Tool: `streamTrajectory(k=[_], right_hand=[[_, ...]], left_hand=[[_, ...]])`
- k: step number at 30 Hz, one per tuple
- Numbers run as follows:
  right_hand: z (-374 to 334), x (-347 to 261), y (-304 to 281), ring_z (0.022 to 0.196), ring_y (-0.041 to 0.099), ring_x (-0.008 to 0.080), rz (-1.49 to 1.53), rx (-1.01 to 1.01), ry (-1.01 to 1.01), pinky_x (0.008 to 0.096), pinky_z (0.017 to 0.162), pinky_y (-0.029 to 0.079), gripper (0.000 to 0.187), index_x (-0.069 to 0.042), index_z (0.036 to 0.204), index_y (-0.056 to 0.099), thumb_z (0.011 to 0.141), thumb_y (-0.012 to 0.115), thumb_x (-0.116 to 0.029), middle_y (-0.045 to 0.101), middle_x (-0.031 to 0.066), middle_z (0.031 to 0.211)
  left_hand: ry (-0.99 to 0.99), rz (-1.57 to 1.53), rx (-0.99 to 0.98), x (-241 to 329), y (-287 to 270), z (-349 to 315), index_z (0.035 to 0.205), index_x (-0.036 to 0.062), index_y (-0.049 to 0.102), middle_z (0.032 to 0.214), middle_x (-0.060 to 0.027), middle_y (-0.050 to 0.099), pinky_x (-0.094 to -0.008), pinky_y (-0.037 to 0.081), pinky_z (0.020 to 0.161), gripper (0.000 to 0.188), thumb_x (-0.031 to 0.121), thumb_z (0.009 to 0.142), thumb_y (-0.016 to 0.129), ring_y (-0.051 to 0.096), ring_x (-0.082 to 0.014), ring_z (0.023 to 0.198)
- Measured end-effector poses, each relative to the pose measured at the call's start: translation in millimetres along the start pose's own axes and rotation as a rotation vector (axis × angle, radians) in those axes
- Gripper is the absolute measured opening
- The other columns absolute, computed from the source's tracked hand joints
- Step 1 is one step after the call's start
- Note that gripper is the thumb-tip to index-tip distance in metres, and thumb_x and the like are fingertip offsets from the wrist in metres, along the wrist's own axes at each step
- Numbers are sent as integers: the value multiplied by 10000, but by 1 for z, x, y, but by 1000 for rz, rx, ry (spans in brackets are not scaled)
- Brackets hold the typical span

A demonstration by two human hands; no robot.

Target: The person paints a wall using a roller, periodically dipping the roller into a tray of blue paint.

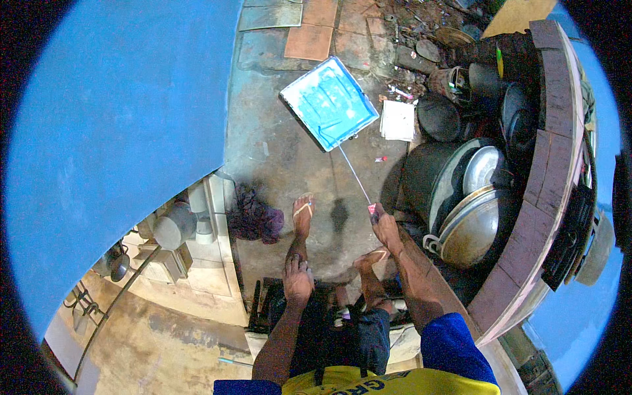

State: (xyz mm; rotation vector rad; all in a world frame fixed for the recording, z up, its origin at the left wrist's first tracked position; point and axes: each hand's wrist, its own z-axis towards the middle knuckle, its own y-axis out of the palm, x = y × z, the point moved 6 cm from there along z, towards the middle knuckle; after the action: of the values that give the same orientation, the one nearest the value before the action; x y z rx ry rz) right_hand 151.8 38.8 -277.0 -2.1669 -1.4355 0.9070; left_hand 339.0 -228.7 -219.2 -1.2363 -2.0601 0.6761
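Observation:
My right hand is closed around the red-pink grip of a paint roller. Its thin metal rod runs forward over the near corner of a square paint tray. Blue and white paint coats the tray, which lies on the floor ahead of me. Part of the bent wire frame shows inside it, but the roller's head blends into the blue paint. With fingers stretched out and nothing visible in them, my left hand rests at my left knee.
A blue wall rises at left, beside a dark purple bundle. White papers lie right of the tray. Large metal pots and blackened pans crowd the right, along a curved brick ledge. Loose tiles lie farther off.

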Motion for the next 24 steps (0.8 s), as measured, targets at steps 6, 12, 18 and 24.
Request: streamTrajectory(k=[6,12,18,24], right_hand=[[1,-2,-3,837,574,493,10,25,-162,534,709,464,436,30,1211,462,906,520,-275,596,315,834],[-2,39,13,827,637,432,-157,3,-45,505,705,526,272,-13,1012,616,797,629,-180,660,231,831],[-16,12,-16,844,629,443,-53,-15,21,516,732,519,211,-2,885,634,814,614,-200,650,252,845],[-7,29,1,837,631,446,-95,-21,23,519,725,514,227,-4,913,641,806,618,-203,647,258,854]], left_hand=[[10,39,-10,2,0,1,1214,51,573,1369,-160,441,-508,301,1057,396,266,897,471,387,-342,1284],[-6,-5,-20,5,0,4,1205,51,579,1393,-154,421,-514,302,1057,400,275,899,455,355,-345,1313],[-10,-15,-5,-6,4,-2,1197,54,587,1410,-139,404,-507,305,1055,397,272,892,457,334,-342,1327],[1,61,-101,3,-8,3,1224,69,557,1387,-144,414,-494,319,1043,402,267,881,490,359,-329,1300]])
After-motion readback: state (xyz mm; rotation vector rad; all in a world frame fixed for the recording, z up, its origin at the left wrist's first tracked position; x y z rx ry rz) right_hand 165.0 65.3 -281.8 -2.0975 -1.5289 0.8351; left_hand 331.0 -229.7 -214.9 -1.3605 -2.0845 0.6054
